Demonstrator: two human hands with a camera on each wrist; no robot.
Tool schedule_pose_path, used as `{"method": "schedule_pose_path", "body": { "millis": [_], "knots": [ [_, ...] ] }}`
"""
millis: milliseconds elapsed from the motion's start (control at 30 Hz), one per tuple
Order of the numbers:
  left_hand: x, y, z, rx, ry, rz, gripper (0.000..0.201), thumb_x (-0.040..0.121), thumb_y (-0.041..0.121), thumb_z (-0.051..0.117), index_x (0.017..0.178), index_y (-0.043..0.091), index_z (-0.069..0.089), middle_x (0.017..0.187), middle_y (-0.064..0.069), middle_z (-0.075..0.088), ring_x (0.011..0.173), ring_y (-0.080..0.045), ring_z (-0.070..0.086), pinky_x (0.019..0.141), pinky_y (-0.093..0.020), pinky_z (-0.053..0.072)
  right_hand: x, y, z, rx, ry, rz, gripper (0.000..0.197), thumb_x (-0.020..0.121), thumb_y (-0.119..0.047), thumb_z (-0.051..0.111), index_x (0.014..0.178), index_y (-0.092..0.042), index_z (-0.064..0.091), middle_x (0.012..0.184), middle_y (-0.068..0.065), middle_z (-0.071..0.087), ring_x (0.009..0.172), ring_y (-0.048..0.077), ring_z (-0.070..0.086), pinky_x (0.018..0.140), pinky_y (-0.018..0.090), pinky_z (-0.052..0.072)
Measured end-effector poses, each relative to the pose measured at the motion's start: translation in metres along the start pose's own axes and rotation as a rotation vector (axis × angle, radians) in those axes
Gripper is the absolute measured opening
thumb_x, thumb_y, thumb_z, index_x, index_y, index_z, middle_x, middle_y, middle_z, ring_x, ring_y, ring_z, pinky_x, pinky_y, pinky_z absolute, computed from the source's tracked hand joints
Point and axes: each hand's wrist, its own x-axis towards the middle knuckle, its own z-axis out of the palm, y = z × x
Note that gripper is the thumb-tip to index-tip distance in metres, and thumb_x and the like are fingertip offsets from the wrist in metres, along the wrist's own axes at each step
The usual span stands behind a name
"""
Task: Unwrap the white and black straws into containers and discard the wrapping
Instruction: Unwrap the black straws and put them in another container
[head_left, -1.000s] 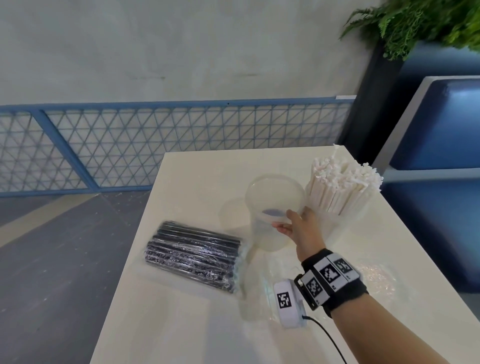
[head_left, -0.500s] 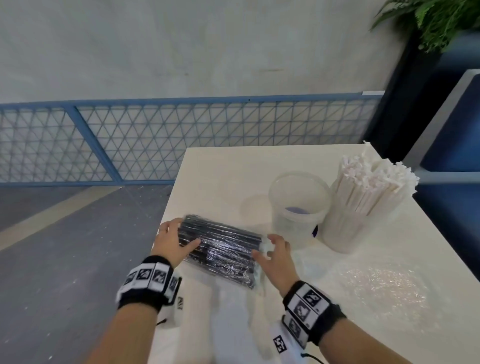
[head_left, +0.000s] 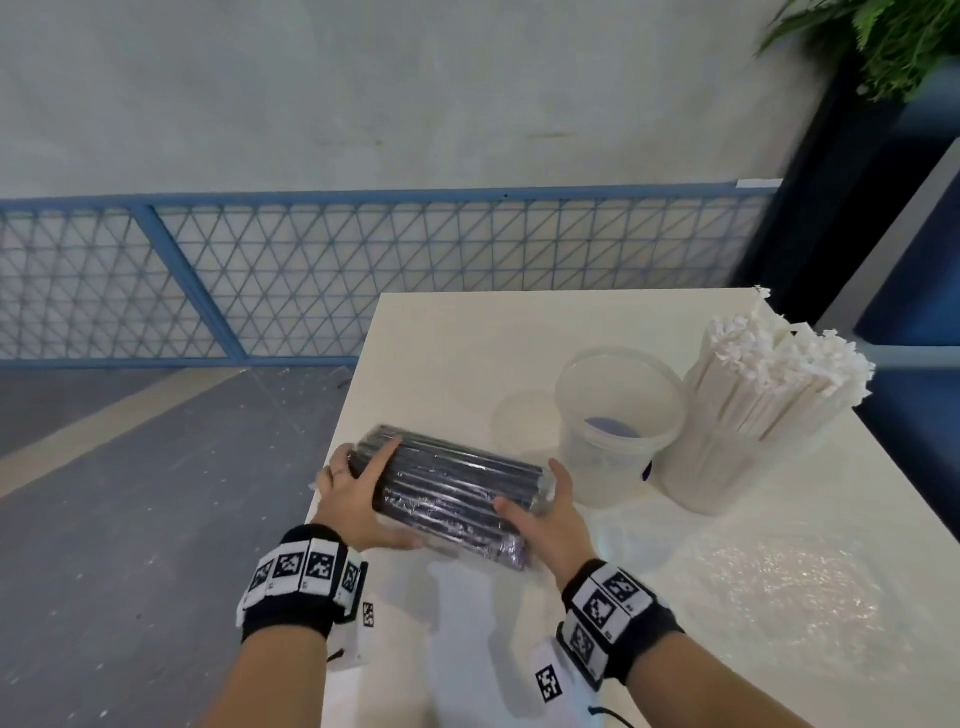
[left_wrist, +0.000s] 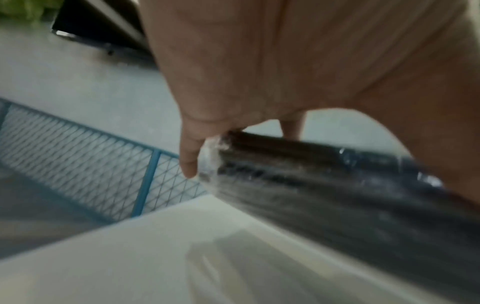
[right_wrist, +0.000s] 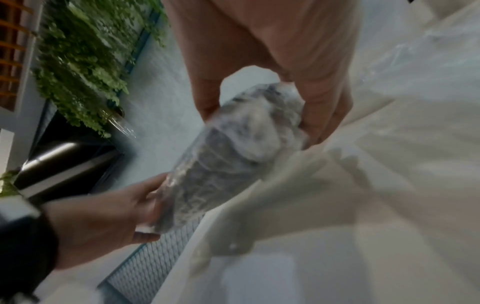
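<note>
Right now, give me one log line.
left hand: grips black straw pack | right hand: grips other end | clear tub: empty | wrap: on

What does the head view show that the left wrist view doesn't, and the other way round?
Only the head view shows the empty clear tub, the white straws standing in their container, the crumpled clear wrap on the table and the right hand at the pack's near-right end. Only the left wrist view shows the wrapper bunched at the pack's far-left end, beside a fingertip. Both show the left hand gripping the wrapped black straw pack, the white table and the blue mesh fence.
</note>
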Motion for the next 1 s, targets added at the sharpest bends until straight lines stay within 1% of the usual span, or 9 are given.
{"method": "schedule_pose_path", "body": {
  "millis": [67,133,300,367,467,633,733,833,1000],
  "knots": [
    [-0.011,0.003,0.002,0.107,0.085,0.073,0.116,0.050,0.043,0.087,0.140,0.051,0.014,0.152,-0.002,-0.008,0.135,-0.038,0.002,0.110,-0.060,0.023,-0.001,-0.008,-0.003,0.079,0.002,-0.006,0.093,0.069,-0.048,0.075,0.140,-0.027,0.020,0.137,0.010,0.049,0.120,0.029,0.052,0.103,0.041,0.041],
    [-0.020,0.006,0.004,0.105,0.269,0.102,0.100,0.053,0.042,0.085,0.136,0.048,0.030,0.152,0.004,0.013,0.134,-0.036,0.009,0.107,-0.063,0.023,-0.002,-0.014,-0.004,0.153,-0.025,0.001,0.099,0.052,-0.062,0.078,0.132,-0.030,0.028,0.135,0.009,0.051,0.117,0.026,0.055,0.102,0.044,0.044],
    [-0.035,0.016,-0.014,0.162,0.365,0.086,0.066,0.057,0.057,0.078,0.115,0.038,0.054,0.117,0.012,0.059,0.122,-0.019,0.047,0.107,-0.067,0.009,-0.018,-0.034,-0.019,0.224,-0.121,-0.094,0.044,0.091,-0.046,0.048,0.128,-0.026,0.036,0.104,0.000,0.056,0.081,0.016,0.058,0.069,0.028,0.051],
    [-0.041,0.018,-0.022,0.073,0.286,0.086,0.058,0.050,0.065,0.076,0.099,0.041,0.057,0.091,0.019,0.061,0.097,-0.014,0.059,0.108,-0.057,0.024,-0.024,-0.042,-0.026,0.188,-0.089,-0.220,0.047,0.091,-0.050,0.041,0.131,-0.027,0.038,0.096,-0.002,0.053,0.074,0.014,0.053,0.072,0.029,0.052],
    [-0.049,0.019,-0.027,-0.187,0.150,0.170,0.045,0.043,0.063,0.080,0.078,0.043,0.057,0.069,0.019,0.065,0.073,-0.001,0.062,0.078,-0.030,0.046,-0.034,-0.051,-0.033,0.118,-0.064,-0.394,0.054,0.079,-0.070,0.044,0.126,-0.045,0.038,0.115,-0.009,0.048,0.108,0.014,0.049,0.094,0.036,0.047],
    [-0.061,0.030,-0.019,-0.473,-0.068,0.230,0.064,0.037,0.068,0.080,0.088,0.033,0.066,0.087,0.021,0.073,0.086,0.002,0.068,0.078,-0.017,0.051,-0.048,-0.054,-0.046,0.003,0.028,-0.638,0.061,0.072,-0.047,0.069,0.124,-0.045,0.037,0.126,-0.002,0.040,0.114,0.001,0.042,0.083,0.001,0.038],
    [-0.067,0.050,-0.007,-0.581,-0.082,0.281,0.057,0.045,0.037,0.088,0.095,0.026,0.062,0.083,0.022,0.072,0.086,0.000,0.068,0.072,-0.010,0.049,-0.050,-0.051,-0.048,-0.055,0.061,-0.695,0.056,0.072,-0.047,0.069,0.121,-0.045,0.041,0.125,-0.006,0.046,0.115,0.005,0.044,0.093,0.017,0.044],
    [-0.067,0.070,0.001,-0.671,0.026,0.284,0.063,0.037,0.042,0.084,0.094,0.028,0.062,0.088,0.014,0.073,0.087,-0.001,0.068,0.074,-0.015,0.053,-0.052,-0.046,-0.046,-0.101,0.052,-0.678,0.058,0.076,-0.038,0.072,0.127,-0.038,0.043,0.129,-0.006,0.047,0.116,0.002,0.044,0.101,0.030,0.042],
    [-0.064,0.087,0.008,-0.677,0.152,0.277,0.058,0.042,0.043,0.086,0.092,0.026,0.064,0.091,0.007,0.073,0.087,-0.006,0.069,0.082,-0.029,0.054,-0.059,-0.048,-0.057,0.100,0.188,-0.573,0.062,0.076,-0.029,0.073,0.130,-0.029,0.042,0.116,-0.007,0.049,0.105,0.011,0.054,0.081,0.010,0.047]
  ]
}}
